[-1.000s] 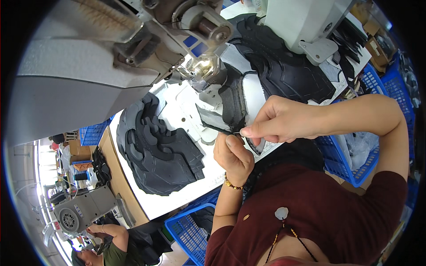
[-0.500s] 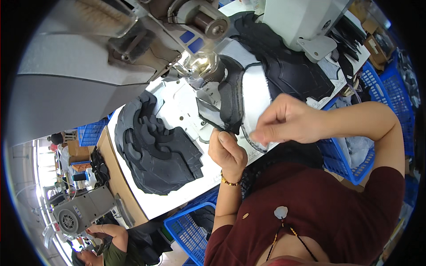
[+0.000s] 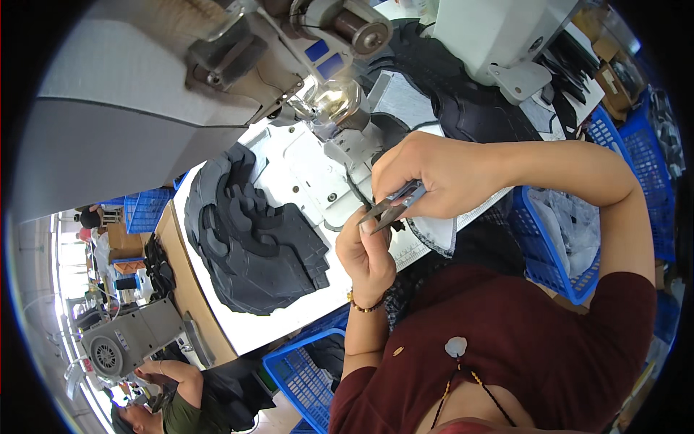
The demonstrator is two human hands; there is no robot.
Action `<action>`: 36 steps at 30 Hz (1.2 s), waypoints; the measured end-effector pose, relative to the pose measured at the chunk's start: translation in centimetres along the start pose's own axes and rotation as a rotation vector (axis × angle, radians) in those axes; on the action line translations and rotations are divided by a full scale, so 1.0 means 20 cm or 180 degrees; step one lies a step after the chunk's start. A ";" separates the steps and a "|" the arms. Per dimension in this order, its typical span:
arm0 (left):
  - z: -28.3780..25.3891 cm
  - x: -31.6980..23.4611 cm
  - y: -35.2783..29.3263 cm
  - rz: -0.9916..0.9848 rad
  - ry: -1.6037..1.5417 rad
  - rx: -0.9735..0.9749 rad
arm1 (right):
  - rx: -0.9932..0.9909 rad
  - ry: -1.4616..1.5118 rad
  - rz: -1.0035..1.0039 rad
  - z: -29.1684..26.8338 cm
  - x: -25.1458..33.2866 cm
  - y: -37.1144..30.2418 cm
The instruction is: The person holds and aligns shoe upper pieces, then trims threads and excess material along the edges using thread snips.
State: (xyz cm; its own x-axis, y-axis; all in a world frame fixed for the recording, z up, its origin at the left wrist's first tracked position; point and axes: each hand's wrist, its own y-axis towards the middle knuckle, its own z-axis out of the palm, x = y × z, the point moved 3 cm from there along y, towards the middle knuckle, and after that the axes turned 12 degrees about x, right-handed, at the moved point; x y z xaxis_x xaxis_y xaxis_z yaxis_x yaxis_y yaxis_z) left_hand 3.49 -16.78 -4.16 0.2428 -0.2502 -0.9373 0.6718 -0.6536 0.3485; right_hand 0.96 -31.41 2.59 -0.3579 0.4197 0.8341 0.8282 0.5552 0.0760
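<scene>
Snips are grey, the table white, the shirt maroon.

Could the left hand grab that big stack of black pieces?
Probably yes: the stack of black pieces lies close to the left hand, with white tabletop between, but it's pinching the black-and-white piece.

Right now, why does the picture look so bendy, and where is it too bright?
Head view: the fisheye lens bends straight edges toward the rim; same view, the white tabletop is nearly washed out, and the clear guard on the sewing machine shines; same view, the snips in the right hand look fairly sharp.
</scene>
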 end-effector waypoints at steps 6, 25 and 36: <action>0.03 0.00 0.02 -0.0187 -0.0530 0.0173 | -0.0104 0.0494 0.0333 0.00 -0.06 -0.02; 0.04 -0.07 0.01 0.0118 0.0982 -0.0171 | 0.0340 0.1192 0.1757 -0.05 0.11 -0.13; 0.03 -0.07 0.01 0.0175 0.1132 -0.0289 | 0.0143 0.1557 0.1412 -0.01 0.07 -0.11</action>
State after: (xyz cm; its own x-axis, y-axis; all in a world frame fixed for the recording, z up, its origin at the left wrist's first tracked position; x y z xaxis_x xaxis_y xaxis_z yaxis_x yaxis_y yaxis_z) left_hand 2.87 -17.05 -2.65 0.4974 -0.0088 -0.8675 0.7066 -0.5760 0.4110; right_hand -1.36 -32.22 3.65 0.2590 0.2468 0.9338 0.8293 0.4388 -0.3460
